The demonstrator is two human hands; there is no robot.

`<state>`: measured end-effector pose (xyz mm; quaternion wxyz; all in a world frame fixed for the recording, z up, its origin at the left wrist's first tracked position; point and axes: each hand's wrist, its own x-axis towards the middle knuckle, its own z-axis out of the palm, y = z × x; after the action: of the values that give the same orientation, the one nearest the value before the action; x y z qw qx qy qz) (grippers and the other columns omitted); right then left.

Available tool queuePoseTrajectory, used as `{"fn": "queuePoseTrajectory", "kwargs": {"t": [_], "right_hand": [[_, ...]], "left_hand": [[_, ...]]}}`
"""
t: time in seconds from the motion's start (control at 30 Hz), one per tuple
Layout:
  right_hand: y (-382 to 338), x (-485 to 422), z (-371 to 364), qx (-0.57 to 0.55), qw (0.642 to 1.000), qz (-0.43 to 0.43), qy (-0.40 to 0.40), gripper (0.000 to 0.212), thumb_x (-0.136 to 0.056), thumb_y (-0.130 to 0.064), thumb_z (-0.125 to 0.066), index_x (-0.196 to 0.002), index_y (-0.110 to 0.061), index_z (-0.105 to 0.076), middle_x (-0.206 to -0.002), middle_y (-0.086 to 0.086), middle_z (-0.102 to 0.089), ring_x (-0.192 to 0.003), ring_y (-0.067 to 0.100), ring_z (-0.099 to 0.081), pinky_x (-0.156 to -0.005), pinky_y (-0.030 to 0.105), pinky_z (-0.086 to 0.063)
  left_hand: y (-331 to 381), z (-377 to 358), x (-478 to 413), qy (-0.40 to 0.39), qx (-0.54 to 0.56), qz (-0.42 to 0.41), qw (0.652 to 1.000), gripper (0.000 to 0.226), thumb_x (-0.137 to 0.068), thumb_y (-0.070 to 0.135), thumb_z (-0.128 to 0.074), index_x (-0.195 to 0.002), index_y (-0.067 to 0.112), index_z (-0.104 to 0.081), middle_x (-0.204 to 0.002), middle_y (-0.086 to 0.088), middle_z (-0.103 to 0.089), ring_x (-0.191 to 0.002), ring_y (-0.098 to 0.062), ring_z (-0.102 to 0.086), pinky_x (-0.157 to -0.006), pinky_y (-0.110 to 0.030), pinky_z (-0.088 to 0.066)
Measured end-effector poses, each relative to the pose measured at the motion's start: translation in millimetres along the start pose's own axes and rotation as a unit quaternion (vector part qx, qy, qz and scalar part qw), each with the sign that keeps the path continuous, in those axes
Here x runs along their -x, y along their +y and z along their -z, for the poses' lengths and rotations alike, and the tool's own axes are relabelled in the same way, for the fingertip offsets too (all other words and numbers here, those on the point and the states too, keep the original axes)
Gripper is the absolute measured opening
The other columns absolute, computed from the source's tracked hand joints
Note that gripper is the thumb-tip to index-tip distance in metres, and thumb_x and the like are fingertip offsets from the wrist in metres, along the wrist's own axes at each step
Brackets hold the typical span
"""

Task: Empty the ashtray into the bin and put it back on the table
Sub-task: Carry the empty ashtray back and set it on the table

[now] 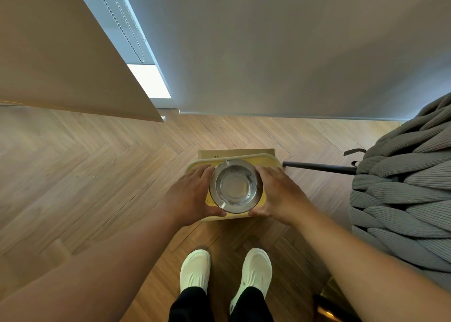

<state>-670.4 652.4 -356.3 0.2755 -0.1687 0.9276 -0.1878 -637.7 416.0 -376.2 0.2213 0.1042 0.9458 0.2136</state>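
i hold the metal ashtray (236,185) at centre frame over the yellow bin (267,159), left hand (189,196) and right hand (278,194) in a grip clasping its smooth rim; it looks rigid, light, slippery.

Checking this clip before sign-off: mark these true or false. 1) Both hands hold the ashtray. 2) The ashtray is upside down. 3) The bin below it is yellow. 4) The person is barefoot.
1) Both hands hold the ashtray: true; left hand and right hand grip the ashtray from either side.
2) Upside down: false; its bowl faces up toward the camera.
3) Yellow bin below it: true.
4) Barefoot: false; the person wears white shoes.
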Motion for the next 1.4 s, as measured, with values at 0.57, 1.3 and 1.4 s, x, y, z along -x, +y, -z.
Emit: {"fn": "queuePoseTrajectory", "kwargs": {"t": [0.57,1.3,1.4], "right_hand": [[-1.9,-3.2,-8.8,-0.02,1.0,-0.018,-0.004,0.111,-0.057,-0.046,-0.091,-0.145,-0.022,-0.025,-0.142,0.0,-0.046,-0.129,0.022,-0.047,-0.098,0.041,-0.049],[-42.4,39.8,32.1,-0.045,0.998,-0.043,0.006,0.113,-0.06,-0.041,-0.091,-0.147,-0.021,-0.022,-0.143,0.002,-0.048,-0.131,0.024,-0.047,-0.102,0.042,-0.047],[-54.1,52.5,37.8,-0.045,0.998,-0.05,0.009,0.115,-0.06,-0.042,-0.091,-0.148,-0.022,-0.019,-0.144,0.004,-0.048,-0.131,0.025,-0.047,-0.102,0.042,-0.046]], "left_hand": [[-0.9,-3.2,-0.7,0.023,0.007,-0.011,1.0,0.108,-0.059,0.07,-0.076,-0.146,0.029,-0.027,-0.15,0.005,-0.042,-0.134,-0.019,-0.043,-0.104,-0.034,-0.041],[34.0,60.2,29.9,-0.004,-0.046,-0.019,0.999,0.105,-0.059,0.072,-0.076,-0.14,0.02,-0.035,-0.148,0.001,-0.044,-0.136,-0.021,-0.04,-0.111,-0.039,-0.04],[40.5,73.5,43.7,-0.014,-0.046,-0.018,0.999,0.105,-0.059,0.071,-0.077,-0.141,0.02,-0.034,-0.148,0.001,-0.044,-0.137,-0.021,-0.04,-0.111,-0.039,-0.04]]}}
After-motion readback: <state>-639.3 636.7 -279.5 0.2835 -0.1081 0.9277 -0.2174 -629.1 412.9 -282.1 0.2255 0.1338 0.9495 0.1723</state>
